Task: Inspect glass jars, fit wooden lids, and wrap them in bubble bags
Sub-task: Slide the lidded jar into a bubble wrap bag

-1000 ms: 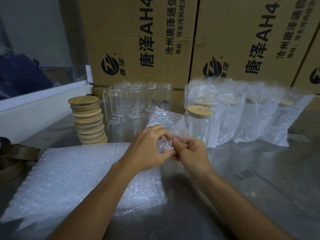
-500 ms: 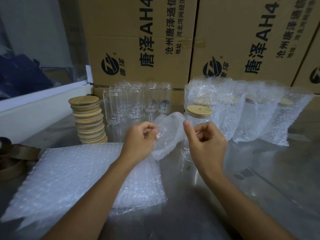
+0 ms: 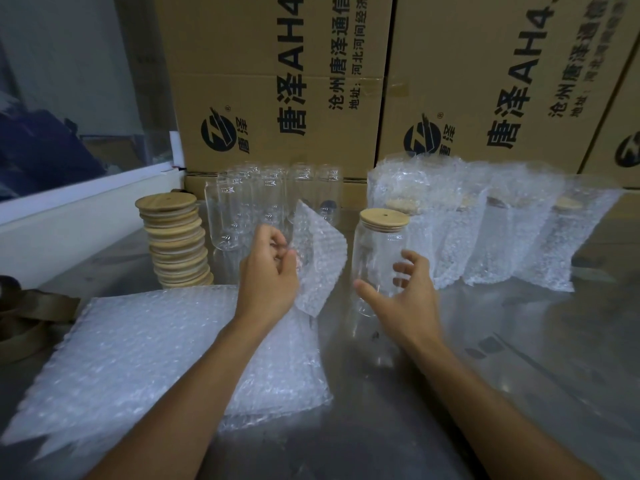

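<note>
Pinching a bubble bag [image 3: 317, 261] between thumb and curled fingers, the left hand [image 3: 268, 271] holds it upright above the stack of flat bubble bags [image 3: 145, 351]. The right hand [image 3: 403, 299], fingers spread, reaches around the glass jar [image 3: 375, 247] with its wooden lid [image 3: 383, 219], standing on the steel table [image 3: 519, 375].

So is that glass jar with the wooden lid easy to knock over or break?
Probably. The lidded jar is tall and narrow, so a sideways push could tip it. Its smooth clear glass likely feels slippery and would crack if dropped on the table.
</note>
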Available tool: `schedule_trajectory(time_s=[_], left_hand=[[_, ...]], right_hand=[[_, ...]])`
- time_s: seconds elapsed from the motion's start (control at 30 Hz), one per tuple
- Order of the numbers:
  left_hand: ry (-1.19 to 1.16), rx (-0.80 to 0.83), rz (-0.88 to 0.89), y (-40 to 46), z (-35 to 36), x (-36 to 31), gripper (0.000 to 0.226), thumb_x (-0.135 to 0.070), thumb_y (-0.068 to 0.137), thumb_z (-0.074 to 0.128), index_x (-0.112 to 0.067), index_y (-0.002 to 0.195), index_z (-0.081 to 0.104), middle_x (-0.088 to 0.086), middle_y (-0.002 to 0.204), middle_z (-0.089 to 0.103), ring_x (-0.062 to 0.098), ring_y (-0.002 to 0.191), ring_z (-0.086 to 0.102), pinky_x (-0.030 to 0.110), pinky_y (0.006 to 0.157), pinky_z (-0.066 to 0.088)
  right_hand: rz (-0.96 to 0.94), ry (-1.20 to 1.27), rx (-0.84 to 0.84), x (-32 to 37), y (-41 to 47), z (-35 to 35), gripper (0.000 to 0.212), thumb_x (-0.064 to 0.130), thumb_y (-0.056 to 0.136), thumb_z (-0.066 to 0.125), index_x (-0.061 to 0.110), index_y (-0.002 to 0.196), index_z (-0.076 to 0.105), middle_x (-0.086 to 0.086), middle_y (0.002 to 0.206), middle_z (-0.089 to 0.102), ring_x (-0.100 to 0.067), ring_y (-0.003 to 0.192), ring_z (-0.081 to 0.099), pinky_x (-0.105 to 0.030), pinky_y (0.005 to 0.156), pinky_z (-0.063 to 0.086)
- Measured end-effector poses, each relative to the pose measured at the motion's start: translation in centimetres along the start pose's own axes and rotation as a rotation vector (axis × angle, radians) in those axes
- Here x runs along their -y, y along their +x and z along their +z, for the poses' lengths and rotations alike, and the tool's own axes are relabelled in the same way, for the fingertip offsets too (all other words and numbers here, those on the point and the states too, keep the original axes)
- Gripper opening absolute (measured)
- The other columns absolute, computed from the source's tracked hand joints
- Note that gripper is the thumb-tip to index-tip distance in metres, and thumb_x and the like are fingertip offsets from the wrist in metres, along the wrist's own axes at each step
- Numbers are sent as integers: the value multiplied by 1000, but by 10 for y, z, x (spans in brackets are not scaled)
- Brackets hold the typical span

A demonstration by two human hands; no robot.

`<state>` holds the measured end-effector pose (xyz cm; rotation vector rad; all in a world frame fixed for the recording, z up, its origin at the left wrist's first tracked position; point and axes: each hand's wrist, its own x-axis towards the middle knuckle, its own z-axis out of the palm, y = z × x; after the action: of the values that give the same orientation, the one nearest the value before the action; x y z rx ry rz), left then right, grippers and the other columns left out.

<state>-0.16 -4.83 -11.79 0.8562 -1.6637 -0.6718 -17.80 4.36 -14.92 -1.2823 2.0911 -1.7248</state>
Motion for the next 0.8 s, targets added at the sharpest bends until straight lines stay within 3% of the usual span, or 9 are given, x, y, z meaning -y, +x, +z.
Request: schedule_trajectory(time_s=[0.03, 0.13, 0.23, 0.3, 0.4, 0.53, 0.63, 0.73, 0.8], left_hand=[[33, -3, 44, -1, -1, 0, 27, -2, 96, 55, -27, 86, 51, -3, 77, 62, 22, 71, 64, 49, 65, 58], [135, -22, 154, -3, -1, -4, 24, 0, 94, 56, -19, 92, 70, -15, 80, 64, 3, 71, 60, 32, 67, 54], [165, -89, 171, -5, -2, -8, 10, -8, 86, 70, -12, 94, 76, -7, 87, 69, 14, 71, 63, 26, 70, 53], [233, -156, 178, -5, -3, -11, 23, -18, 80, 80, -8, 100, 74, 2, 97, 70, 19, 79, 63, 31, 74, 53], [369, -299, 260, -6, -8, -16, 42, -22, 75, 86, -5, 109, 68, 10, 105, 65, 27, 88, 62, 30, 71, 45], [492, -397, 458, -10, -9, -22, 39, -2, 74, 83, -1, 108, 65, 15, 104, 63, 31, 87, 65, 28, 66, 45], [493, -324, 510, -12, -7, -20, 39, 7, 73, 80, 1, 109, 65, 17, 104, 62, 34, 85, 66, 35, 63, 55], [416, -171, 489, -12, -3, -17, 37, 3, 76, 79, 1, 110, 66, 15, 104, 63, 33, 80, 64, 39, 64, 54], [318, -76, 440, -12, 1, -16, 34, -1, 79, 78, -3, 111, 69, 10, 104, 65, 23, 72, 59, 32, 69, 50]], right_hand=[[9, -14, 18, 0, 0, 0, 96, 45, 72, 88, 25, 149, 34, 5, 135, 53, -15, 116, 57, -43, 99, 54], [26, -57, 21, 1, 1, 0, 96, 47, 71, 89, 21, 149, 39, 1, 133, 53, -15, 113, 56, -40, 98, 54], [21, -43, 18, 4, -3, -1, 88, 50, 70, 89, 22, 142, 47, 4, 124, 54, -9, 105, 56, -34, 92, 54], [18, 50, -6, 10, -5, -1, 80, 48, 69, 90, 27, 134, 50, 11, 115, 57, -6, 101, 59, -28, 86, 53], [60, 372, -18, 27, -8, -2, 74, 37, 66, 92, 23, 127, 53, 10, 112, 64, -5, 100, 66, -16, 75, 53], [235, 906, 147, 49, -10, -5, 74, 39, 56, 82, 10, 121, 60, -11, 119, 73, -18, 104, 72, -24, 81, 56], [344, 1066, 351, 54, -13, -6, 43, 44, 74, 78, 23, 109, 65, -6, 124, 71, -15, 116, 68, -31, 94, 50], [390, 1083, 461, 55, -16, -5, 40, 51, 70, 77, 28, 101, 68, -1, 119, 70, -18, 124, 61, -35, 102, 43], [385, 1046, 490, 56, -19, -3, 32, 51, 69, 74, 33, 94, 70, 0, 114, 71, -16, 116, 63, -37, 102, 41]])
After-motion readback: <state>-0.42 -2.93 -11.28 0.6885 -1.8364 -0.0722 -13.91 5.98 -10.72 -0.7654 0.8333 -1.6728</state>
